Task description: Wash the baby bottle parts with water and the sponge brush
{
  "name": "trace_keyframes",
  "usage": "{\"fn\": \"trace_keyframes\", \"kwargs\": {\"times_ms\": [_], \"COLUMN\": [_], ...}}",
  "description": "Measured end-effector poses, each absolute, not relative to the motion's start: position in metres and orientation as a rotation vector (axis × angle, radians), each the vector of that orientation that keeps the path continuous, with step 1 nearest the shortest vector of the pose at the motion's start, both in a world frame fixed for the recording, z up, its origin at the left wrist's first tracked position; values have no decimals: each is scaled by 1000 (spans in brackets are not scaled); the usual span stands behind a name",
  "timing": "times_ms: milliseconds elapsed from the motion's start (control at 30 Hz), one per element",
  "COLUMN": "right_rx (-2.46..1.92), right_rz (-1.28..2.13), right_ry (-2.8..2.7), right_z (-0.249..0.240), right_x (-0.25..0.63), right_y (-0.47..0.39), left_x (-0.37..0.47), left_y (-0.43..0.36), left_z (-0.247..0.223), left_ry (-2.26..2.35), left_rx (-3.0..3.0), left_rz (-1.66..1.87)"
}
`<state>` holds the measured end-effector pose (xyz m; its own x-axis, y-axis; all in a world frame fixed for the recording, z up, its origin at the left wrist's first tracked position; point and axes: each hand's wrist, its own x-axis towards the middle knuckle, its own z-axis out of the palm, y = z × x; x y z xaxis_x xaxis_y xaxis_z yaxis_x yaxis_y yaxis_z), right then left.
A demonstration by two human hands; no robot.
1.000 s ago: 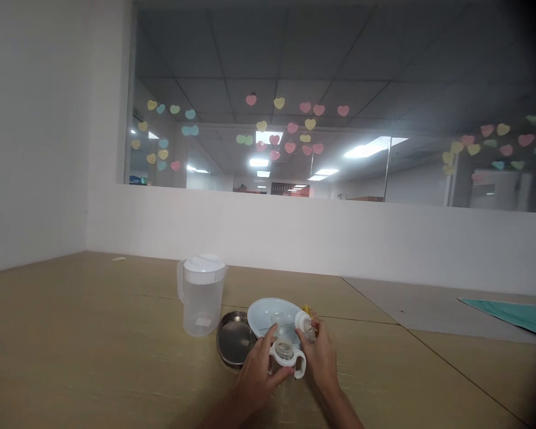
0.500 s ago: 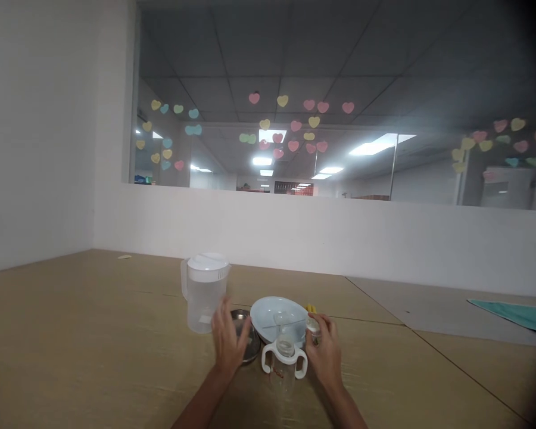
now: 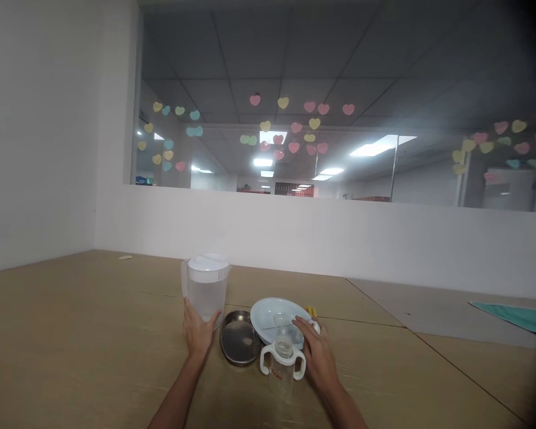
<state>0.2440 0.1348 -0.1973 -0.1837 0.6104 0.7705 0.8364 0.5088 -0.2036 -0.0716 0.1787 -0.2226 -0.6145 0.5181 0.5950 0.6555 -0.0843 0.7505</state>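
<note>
Left hand (image 3: 199, 330) cups the lower body of the pitcher (image 3: 206, 298), fingers along one side, thumb round the other. Over on the right, the right hand (image 3: 317, 354) is stretched out, fingertips over the plate's near rim; a small white piece (image 3: 315, 326) shows just beyond its knuckles, and whether the hand grips it, I cannot tell.

Now the pitcher itself: frosted, translucent plastic, a tall rounded body under a smooth, opaque white lid with fine slots by the spout. It stands upright on the worktop (image 3: 107, 333), long axis vertical, loop handle out to the left, spout to the right.

Right beside the right hand, the bottle (image 3: 282, 364): clear and glossy, ringed neck and open mouth facing up, a red marking on its side. Its long axis is upright too, and a white collar sends two curved handles left and right, both hooking downward.

Between pitcher and bottle sits the metal dish (image 3: 240, 338), oval, shallow, polished dark and shiny. Behind the bottle, a smooth pale-blue plate (image 3: 263, 311) carries a clear, rounded piece (image 3: 281, 319). Something yellow (image 3: 311, 311) peeks out behind its rim.

Further out, tan wood grain and dark seams, then a flat teal cloth (image 3: 518, 319) far right, and pastel paper hearts (image 3: 296, 127) dotting the window.
</note>
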Motion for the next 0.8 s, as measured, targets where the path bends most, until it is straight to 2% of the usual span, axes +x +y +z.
{"fn": "trace_keyframes", "kwargs": {"times_ms": [167,400,800], "right_rx": [-1212,-1246,-1316], "right_rz": [-336,-263,-185], "right_ry": [-1872,-1721,-1787], "right_z": [-196,-194,-189], "right_x": [243,240,242], "right_y": [135,131,131], "left_x": [-78,-74,-58], "left_y": [181,172,155], "left_z": [-222,-215,-197], "left_ry": [-1993,-1695,-1303], "left_rx": [-1378,-1519,-1692], "left_rz": [-1823,-1786,-1191]}}
